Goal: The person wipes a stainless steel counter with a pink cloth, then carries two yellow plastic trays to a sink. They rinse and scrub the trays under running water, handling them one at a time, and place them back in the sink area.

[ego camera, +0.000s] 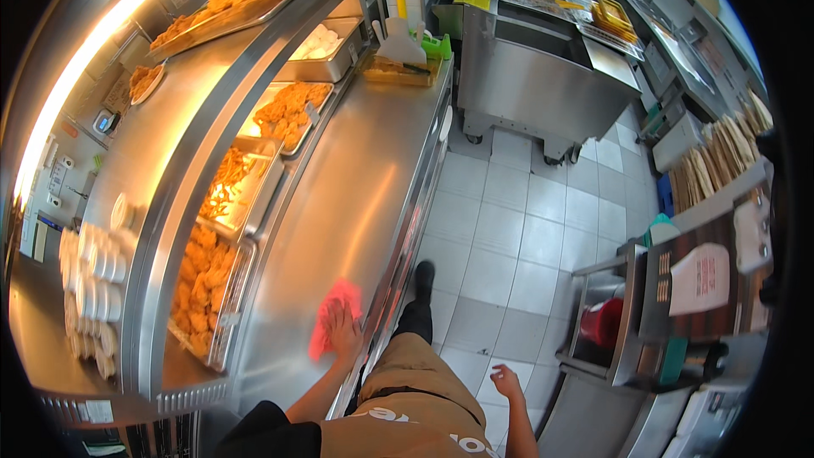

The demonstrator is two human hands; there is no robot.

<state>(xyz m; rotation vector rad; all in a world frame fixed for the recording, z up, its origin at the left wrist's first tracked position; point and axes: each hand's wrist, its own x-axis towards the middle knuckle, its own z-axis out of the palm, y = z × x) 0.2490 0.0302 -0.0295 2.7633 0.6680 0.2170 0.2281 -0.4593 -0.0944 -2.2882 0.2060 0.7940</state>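
Note:
My left hand [345,333] presses a pink cloth [325,321] flat against the stainless steel counter [356,184], close to its front edge. My fingers spread over the cloth, which bunches ahead of and beside them. Off to the right, my right hand [505,381] hangs above the tiled floor with nothing in it, its fingers loosely bent. Left of the cloth, under the heated shelf, a wire-racked tray of fried chicken pieces [202,286] borders the counter. Beyond it sit a pan of French fries [232,184] and a tray of breaded chicken [289,111].
A yellowish tray [400,73] and a wide scraper [402,41] stand at the counter's far end. Stainless fryers on casters [540,76] stand ahead. Stacked paper bags [712,165] and a metal cabinet [591,413] line the right. Stacked cups [98,273] stand on the left shelf.

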